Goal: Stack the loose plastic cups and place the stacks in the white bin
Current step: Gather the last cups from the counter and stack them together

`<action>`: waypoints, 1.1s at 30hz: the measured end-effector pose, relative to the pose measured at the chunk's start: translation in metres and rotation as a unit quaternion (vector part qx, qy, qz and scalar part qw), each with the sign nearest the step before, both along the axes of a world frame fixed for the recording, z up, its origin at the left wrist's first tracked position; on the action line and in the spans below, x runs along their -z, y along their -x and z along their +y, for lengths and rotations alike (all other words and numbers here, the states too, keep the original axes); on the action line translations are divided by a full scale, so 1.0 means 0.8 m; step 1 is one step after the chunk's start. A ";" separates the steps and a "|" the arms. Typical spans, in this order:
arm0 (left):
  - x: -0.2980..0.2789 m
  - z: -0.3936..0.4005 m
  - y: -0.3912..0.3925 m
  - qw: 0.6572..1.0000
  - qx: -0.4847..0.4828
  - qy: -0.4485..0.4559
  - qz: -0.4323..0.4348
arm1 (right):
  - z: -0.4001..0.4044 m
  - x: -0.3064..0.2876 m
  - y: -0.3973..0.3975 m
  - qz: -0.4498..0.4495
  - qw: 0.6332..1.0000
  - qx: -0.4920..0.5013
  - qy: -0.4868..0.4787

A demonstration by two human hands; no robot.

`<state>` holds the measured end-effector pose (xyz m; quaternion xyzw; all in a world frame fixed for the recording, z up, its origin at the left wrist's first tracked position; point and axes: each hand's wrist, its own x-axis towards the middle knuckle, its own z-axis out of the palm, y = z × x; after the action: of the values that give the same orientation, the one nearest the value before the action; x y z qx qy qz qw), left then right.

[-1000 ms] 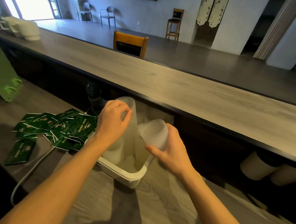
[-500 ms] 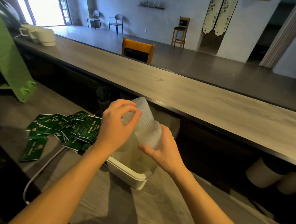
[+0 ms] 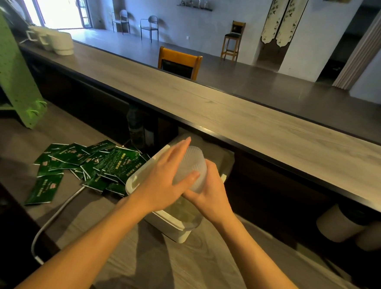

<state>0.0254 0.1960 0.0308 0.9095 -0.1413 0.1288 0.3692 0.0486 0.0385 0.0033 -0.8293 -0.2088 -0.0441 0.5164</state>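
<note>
- Grey wood counter (image 3: pixel 176 274) lies nearest us, and the white bin (image 3: pixel 170 226) stands on it.
- Above the bin, we hold the cup stack (image 3: pixel 191 167) tilted, long axis leaning away; our right hand (image 3: pixel 210 197) grips it from below.
- Our left hand (image 3: pixel 162 180) presses flat fingers along its side, so both sit equally near.

The left hand (image 3: pixel 159 182) covers most of the near side of the ribbed plastic cup (image 3: pixel 191 167), so its lower end cannot be seen, nor whether it is one cup or several nested. The right hand (image 3: pixel 210 195) sits behind and under the cup; its fingertips are hidden, and its grip is only partly visible. Both hands and forearms hide the middle of the white bin (image 3: pixel 168 226), whose contents show only as a pale blur. Print on the green packets (image 3: pixel 89 164) is too small to read. The picture's bottom edge cuts off both forearms.
</note>
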 end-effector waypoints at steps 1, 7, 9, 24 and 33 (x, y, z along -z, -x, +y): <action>0.005 0.001 0.000 1.000 0.013 -0.018 0.022 | -0.001 0.003 0.000 0.006 1.000 0.002 0.002; 0.009 0.006 0.003 0.995 0.021 0.066 0.074 | 0.003 0.015 0.006 0.031 0.999 -0.003 0.009; 0.010 0.009 0.005 0.980 -0.004 0.177 0.088 | 0.004 0.016 0.005 0.033 0.999 0.003 0.018; 0.024 0.024 0.022 0.971 0.004 0.140 0.192 | -0.020 0.009 -0.009 0.067 0.985 -0.059 0.147; 0.042 0.030 0.018 0.968 -0.013 0.014 0.252 | -0.012 -0.001 -0.011 0.004 0.909 -0.083 0.408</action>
<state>0.0106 0.2204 -0.0031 0.9090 -0.0299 -0.0978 0.4041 0.0576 0.0292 0.0040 -0.9476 -0.2745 0.0911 0.1356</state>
